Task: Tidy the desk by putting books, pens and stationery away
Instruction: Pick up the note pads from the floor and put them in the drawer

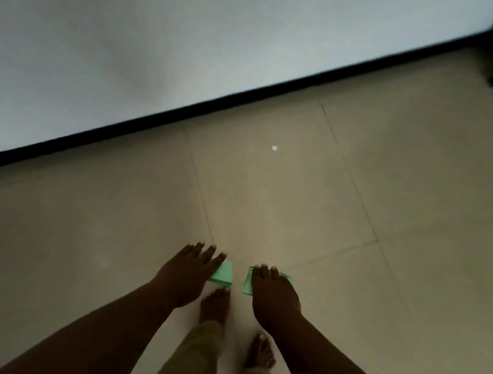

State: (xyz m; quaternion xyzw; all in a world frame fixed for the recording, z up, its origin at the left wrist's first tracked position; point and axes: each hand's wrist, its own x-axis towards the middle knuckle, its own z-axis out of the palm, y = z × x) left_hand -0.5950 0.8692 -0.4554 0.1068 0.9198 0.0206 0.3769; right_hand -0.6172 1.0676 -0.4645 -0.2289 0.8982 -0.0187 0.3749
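Green paper shows under both hands: the left hand (187, 272), fingers fairly straight and spread, lies over one green piece (223, 273), and the right hand (272, 293) covers a second green piece (249, 283); whether the hidden thumbs pinch the paper from below I cannot tell, nor whether these are two pieces or one. They seem to be carried at about waist height, above bare feet (214, 306). To do this well, keep the sheets level and walk them to the storage spot without creasing. Below is a pale tiled floor (401, 197) with a small white scrap (274, 148), a dark skirting (220, 106) and a white wall (136, 19). No desk is visible
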